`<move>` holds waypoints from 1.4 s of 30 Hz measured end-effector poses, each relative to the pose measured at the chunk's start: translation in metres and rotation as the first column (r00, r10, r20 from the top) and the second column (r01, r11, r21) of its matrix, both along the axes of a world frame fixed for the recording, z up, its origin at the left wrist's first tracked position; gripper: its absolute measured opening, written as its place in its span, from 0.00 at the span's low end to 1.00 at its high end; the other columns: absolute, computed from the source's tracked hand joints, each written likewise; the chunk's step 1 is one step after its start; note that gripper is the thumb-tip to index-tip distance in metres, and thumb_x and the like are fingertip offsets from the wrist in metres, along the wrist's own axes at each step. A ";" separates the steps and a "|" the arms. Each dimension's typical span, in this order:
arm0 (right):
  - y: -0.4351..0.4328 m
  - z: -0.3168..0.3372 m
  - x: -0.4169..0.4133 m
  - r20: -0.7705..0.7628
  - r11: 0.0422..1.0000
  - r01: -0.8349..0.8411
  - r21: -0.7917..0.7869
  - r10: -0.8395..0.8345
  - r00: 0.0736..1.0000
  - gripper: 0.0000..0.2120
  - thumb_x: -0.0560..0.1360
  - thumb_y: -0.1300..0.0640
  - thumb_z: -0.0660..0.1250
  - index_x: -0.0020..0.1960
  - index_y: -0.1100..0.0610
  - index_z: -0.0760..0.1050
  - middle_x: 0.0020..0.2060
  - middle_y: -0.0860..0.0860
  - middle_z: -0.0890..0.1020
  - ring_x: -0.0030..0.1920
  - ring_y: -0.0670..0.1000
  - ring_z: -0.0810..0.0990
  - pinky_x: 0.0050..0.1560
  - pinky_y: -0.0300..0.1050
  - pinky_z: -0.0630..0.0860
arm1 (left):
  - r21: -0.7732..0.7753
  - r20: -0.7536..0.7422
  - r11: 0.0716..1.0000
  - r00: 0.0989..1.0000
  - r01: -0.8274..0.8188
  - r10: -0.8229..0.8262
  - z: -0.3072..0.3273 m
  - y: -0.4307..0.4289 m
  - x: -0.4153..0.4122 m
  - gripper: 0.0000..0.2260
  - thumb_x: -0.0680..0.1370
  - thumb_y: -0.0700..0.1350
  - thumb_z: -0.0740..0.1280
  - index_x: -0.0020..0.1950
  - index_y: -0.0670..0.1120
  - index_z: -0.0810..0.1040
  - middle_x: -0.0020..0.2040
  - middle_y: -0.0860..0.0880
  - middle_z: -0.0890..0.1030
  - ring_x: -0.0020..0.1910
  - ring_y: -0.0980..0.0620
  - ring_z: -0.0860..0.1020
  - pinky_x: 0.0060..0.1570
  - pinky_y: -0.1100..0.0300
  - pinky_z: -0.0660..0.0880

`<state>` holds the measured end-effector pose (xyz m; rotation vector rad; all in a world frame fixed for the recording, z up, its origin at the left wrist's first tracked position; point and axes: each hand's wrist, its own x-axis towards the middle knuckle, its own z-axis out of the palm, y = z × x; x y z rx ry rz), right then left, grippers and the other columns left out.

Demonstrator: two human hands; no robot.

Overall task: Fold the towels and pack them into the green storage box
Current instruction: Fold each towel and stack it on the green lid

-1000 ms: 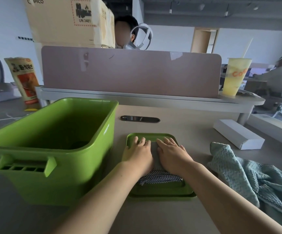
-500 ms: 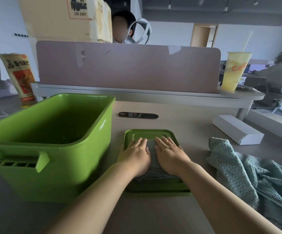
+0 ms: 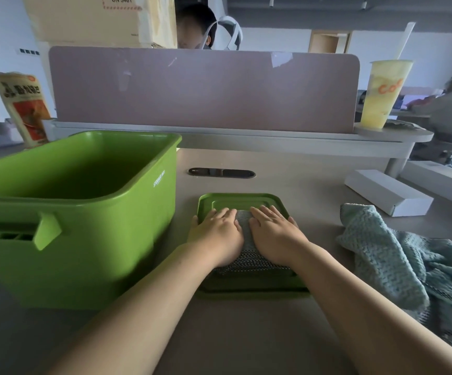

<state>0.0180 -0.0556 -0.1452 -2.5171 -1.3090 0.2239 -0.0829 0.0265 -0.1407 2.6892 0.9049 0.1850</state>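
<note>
A small grey folded towel (image 3: 245, 234) lies on the green lid (image 3: 239, 200) in the middle of the desk. My left hand (image 3: 218, 234) and my right hand (image 3: 275, 235) rest flat on it side by side, fingers stretched forward, pressing it down. The green storage box (image 3: 127, 190) stands open to the left of the lid; I see nothing in the part of its inside that shows. A crumpled light-blue towel (image 3: 382, 250) lies in a heap on the desk to the right, partly cut off by the frame edge.
A white carton (image 3: 387, 192) lies at the back right. Behind the desk's cable slot (image 3: 220, 173) rises a mauve divider (image 3: 203, 90) with a yellow drink cup (image 3: 384, 93) on its shelf. A snack bag (image 3: 24, 106) stands at the back left. A person sits behind the divider.
Both hands stay pressed flat on the grey towel. The view has tilted down and shifted a little, so the box and lid sit slightly differently in the frame.
</note>
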 end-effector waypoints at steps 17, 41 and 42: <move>-0.033 0.063 0.009 -0.272 0.992 -0.024 0.122 0.057 0.961 0.19 0.80 0.56 0.56 0.70 0.59 0.70 0.68 0.58 0.74 0.67 0.57 0.71 0.63 0.46 0.69 | 0.296 -0.263 0.955 0.958 -0.028 0.109 0.029 -0.017 0.011 0.27 0.81 0.44 0.53 0.78 0.47 0.47 0.80 0.47 0.47 0.77 0.40 0.42 0.69 0.32 0.40; -0.159 0.134 0.101 -0.414 0.943 0.173 0.285 -0.042 0.909 0.06 0.75 0.58 0.68 0.48 0.60 0.80 0.35 0.55 0.76 0.35 0.55 0.73 0.39 0.46 0.67 | -0.641 0.585 0.652 0.808 0.404 0.075 0.099 -0.111 0.113 0.14 0.63 0.55 0.63 0.37 0.46 0.79 0.38 0.44 0.79 0.39 0.47 0.75 0.43 0.55 0.72; -0.164 0.138 0.099 -0.416 0.932 0.171 0.320 -0.024 0.909 0.08 0.75 0.56 0.68 0.52 0.57 0.79 0.41 0.54 0.81 0.40 0.56 0.79 0.42 0.46 0.70 | -0.703 0.604 0.551 0.787 0.450 0.128 0.104 -0.108 0.111 0.14 0.60 0.52 0.63 0.39 0.46 0.80 0.40 0.43 0.78 0.40 0.47 0.75 0.43 0.55 0.70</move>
